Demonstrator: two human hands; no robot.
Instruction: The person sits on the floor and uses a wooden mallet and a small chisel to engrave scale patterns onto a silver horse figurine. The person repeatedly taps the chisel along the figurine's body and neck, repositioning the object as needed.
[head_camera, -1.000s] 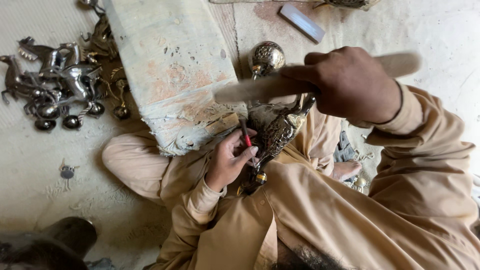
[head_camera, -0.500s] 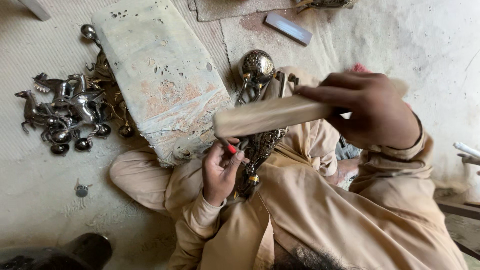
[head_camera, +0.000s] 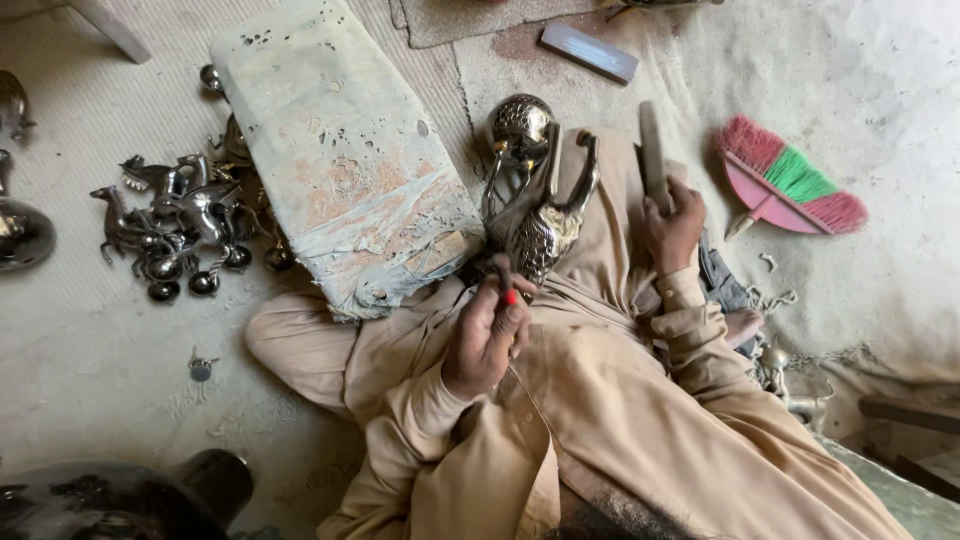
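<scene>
I sit cross-legged on the floor in beige clothes. A silver metal bird figure with a round engraved ball lies across my lap. My left hand is closed on a small dark tool with a red tip, whose end rests at the figure's lower part. My right hand grips a wooden stick, held upright beside the figure on its right.
A worn padded block lies at my left knee. Several small metal animal figures are heaped on the floor left of it. A pink and green hand broom lies to the right, a flat bar at top.
My right hand has swung the wooden stick from lying crosswise over the figure to standing upright at its right. The view has shifted, and the broom has come into sight.
</scene>
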